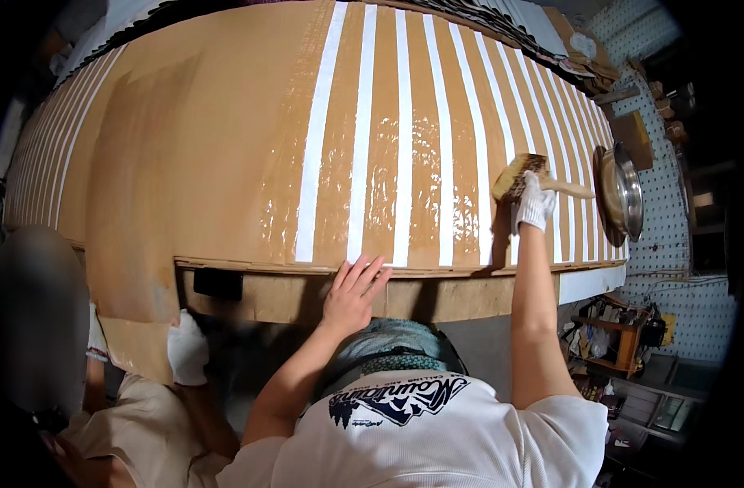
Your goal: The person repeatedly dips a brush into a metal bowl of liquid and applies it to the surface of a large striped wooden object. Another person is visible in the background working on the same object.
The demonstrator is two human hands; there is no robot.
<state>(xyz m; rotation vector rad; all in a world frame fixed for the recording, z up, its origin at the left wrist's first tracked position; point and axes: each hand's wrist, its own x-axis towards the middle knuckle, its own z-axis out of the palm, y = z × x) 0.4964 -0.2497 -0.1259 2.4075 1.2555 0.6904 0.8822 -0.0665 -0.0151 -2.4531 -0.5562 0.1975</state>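
Observation:
In a white glove, my right hand (534, 200) grips a wide, pale-bristled brush (512, 176) with a wooden handle pointing right. The brush is over the right part of a large brown cardboard sheet (234, 163) marked with white stripes. A wet, shiny film covers the striped area in the middle. My bare left hand (354, 297) has its fingers stretched out, their tips touching the sheet's near edge. Nothing is held in it.
At the left, a person's white-gloved hand (187, 348) holds a long brown cardboard strip (136, 211), blurred in part. A shiny metal bowl (626, 193) sits at the table's right end. Wooden shelving (628, 346) stands beyond on the right.

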